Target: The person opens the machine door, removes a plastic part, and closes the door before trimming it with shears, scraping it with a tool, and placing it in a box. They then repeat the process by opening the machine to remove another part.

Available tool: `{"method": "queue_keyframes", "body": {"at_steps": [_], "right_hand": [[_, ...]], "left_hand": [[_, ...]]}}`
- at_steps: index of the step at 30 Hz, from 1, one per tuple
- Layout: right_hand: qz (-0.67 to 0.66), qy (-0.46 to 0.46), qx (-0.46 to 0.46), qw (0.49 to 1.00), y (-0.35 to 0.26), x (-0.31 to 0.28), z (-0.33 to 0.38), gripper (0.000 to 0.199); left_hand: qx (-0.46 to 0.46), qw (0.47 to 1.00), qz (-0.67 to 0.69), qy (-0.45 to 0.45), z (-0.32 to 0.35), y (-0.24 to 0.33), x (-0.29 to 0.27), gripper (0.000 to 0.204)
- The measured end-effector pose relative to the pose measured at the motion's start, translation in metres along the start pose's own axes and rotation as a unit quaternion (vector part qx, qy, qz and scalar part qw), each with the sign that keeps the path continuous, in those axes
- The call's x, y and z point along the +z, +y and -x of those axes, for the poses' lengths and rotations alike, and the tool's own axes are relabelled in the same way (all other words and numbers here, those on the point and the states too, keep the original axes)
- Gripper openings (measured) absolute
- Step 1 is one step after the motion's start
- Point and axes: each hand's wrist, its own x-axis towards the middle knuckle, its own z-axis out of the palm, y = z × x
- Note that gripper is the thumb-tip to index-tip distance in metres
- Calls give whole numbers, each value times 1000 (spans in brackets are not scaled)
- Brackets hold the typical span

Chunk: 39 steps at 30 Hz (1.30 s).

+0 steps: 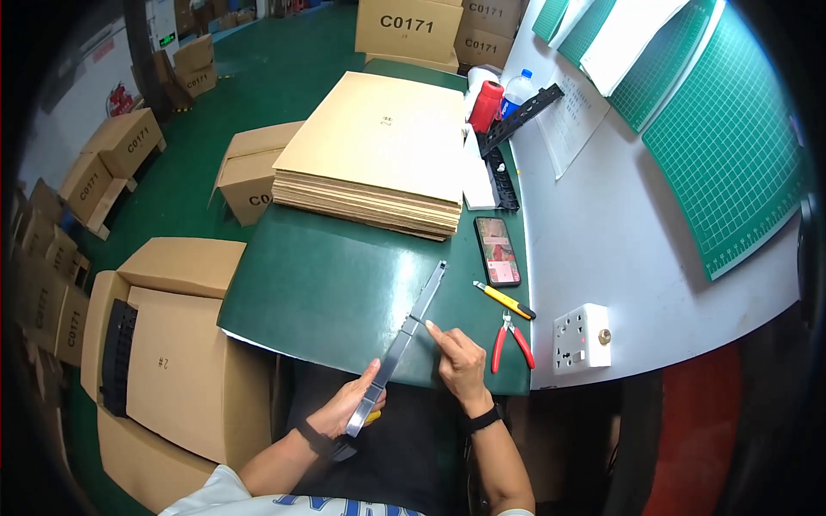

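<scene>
A long, narrow grey strip [397,351] slants up and away from me over the near edge of the green table. My left hand [344,408] is closed around its lower end, and a bit of yellow shows beneath that hand. At the strip's middle is my right hand [463,363], its fingers curled and the index fingertip beside a thin dark piece. Whether that piece belongs to the strip is too small to tell. Red-handled cutting pliers [513,344] lie just right of my right hand, with a yellow and black utility knife [505,299] beyond them.
A stack of flat cardboard sheets [379,138] covers the far table. A phone [497,251], red bottle [486,105] and black slotted parts [502,179] line the right side. A white socket box [582,338] sits by the panel. An open carton [172,370] stands left, holding a black part.
</scene>
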Motion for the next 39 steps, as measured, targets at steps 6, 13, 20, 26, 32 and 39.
{"method": "queue_keyframes", "body": {"at_steps": [6,13,20,26,32,39], "right_hand": [[29,4,-2,1000,-4,-3,3,54],[-4,4,18,1000,-3,-2,8,54],[58,16,19,998,26,-14,-17,51],[20,-12,15,1000,9,-3,-22,53],[-32,-55,25,998,6,-6,32,54],[94,-76,56,991,4,-26,-2,55]], "left_hand": [[6,1000,0,9,6,-2,0,63],[10,1000,5,-8,15,-4,-4,59],[-6,999,-35,23,23,-9,0,57],[-8,1000,18,3,30,-33,-42,56],[-10,998,-64,14,11,-39,-37,60],[-22,997,-73,-21,36,-40,-38,57]]}}
